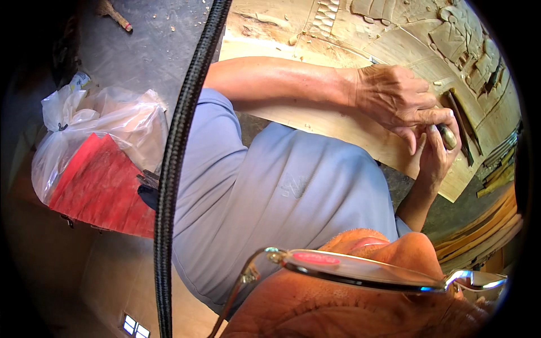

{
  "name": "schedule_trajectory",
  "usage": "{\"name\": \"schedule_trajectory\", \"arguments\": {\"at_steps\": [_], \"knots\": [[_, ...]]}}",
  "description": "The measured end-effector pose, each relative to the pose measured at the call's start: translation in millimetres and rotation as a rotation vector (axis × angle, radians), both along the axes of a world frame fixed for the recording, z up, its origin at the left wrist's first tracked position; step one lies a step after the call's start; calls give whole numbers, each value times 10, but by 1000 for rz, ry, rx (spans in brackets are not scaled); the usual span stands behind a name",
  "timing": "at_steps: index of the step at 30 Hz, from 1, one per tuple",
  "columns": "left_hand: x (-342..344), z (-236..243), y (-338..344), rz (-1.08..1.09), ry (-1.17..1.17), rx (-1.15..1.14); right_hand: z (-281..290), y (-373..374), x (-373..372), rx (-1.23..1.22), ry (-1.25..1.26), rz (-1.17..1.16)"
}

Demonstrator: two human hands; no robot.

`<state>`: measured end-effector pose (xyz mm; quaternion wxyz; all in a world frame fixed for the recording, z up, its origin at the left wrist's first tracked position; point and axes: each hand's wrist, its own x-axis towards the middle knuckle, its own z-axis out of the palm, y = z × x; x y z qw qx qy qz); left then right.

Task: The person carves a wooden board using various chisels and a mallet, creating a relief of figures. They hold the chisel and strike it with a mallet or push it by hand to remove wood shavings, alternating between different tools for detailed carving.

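Left hand (397, 101) and right hand (434, 155) both gripping chisel (448, 137) on carved wood panel (349, 39), far right; keep blade shallow, steady.

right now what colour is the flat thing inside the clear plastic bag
Red; the flat thing shows through the plastic bag in the head view.

The left arm crosses the view from the left, bare below a short sleeve, forearm nearly level, wrist bent down at the end. The left hand (397, 101) is back-up, fingers curled downward, thumb and forefinger pinched together at its lower right. The right forearm rises steeply from below, and the right hand (434, 155) meets the left from underneath, fingers closed and touching the left fingertips.
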<state>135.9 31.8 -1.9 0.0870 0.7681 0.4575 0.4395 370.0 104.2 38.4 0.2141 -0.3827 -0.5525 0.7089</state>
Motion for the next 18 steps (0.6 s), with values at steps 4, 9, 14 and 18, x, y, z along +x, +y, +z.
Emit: {"name": "schedule_trajectory", "arguments": {"at_steps": [4,9,14,18], "knots": [[25,-77,108,39,32,55,77,-55,19,535,-313,-21],[-20,-58,188,37,79,-23,245,-89,-212,1158,-514,296],[51,-79,355,-19,-101,136,193,209,77,-147,-351,102],[29,-33,450,3,-97,60,320,337,-185,142,-354,13]]}}
